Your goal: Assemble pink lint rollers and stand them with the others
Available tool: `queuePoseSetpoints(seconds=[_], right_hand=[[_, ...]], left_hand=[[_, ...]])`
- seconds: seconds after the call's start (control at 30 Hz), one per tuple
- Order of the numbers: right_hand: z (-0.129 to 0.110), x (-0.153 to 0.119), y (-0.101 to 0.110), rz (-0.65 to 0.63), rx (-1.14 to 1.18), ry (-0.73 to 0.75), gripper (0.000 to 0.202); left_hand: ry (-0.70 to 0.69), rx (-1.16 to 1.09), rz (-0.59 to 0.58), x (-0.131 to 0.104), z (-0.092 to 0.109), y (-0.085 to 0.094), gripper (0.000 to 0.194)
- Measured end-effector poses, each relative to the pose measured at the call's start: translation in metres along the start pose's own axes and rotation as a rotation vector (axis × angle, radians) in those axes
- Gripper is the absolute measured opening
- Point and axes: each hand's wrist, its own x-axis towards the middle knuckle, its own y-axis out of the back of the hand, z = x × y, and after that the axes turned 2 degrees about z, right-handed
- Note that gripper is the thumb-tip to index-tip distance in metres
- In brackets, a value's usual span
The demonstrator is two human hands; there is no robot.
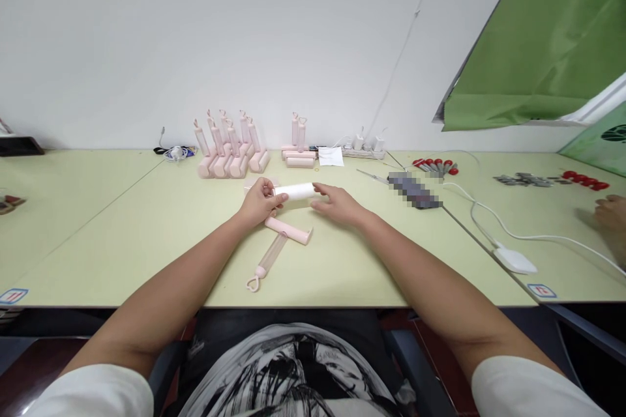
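A white sticky-paper roll point(297, 192) lies level just above the table, gripped at its left end between the thumb and fingers of my left hand point(261, 201). My right hand point(338, 204) is at the roll's other end, thumb and fingers apart; its fingertips reach the end, but whether they press on it I cannot tell. Below the roll, a pink lint roller with its cover point(289, 230) rests on the table. Its clear handle point(272, 253) points toward me and ends in a heart-shaped loop point(253, 283). A pale pink piece point(254, 184) shows partly behind my left hand.
Several pink lint rollers point(229, 159) stand at the back left, with more point(300, 160) beside a white paper point(331, 156). A power strip point(364, 152) lies along the wall. To the right are a blurred dark object point(415, 190), a white charger point(514, 259), red-ended tools point(435, 165) and another person's hand point(611, 214).
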Motion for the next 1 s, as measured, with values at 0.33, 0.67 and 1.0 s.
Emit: queuePoseSetpoints(seconds=[0.33,0.67,1.0], right_hand=[[0.008,0.01,-0.018,0.204,0.725,-0.066,0.054],[0.016,0.011,0.007,0.635,0.432,-0.106,0.051],[0.026,0.012,0.01,0.673,0.274,-0.107,0.053]], left_hand=[[-0.075,0.006,-0.057,-0.003,0.001,-0.003,0.059],[-0.07,0.479,-0.016,0.004,-0.007,0.003,0.026],[-0.017,0.573,-0.06,0.004,-0.001,0.009,0.019]])
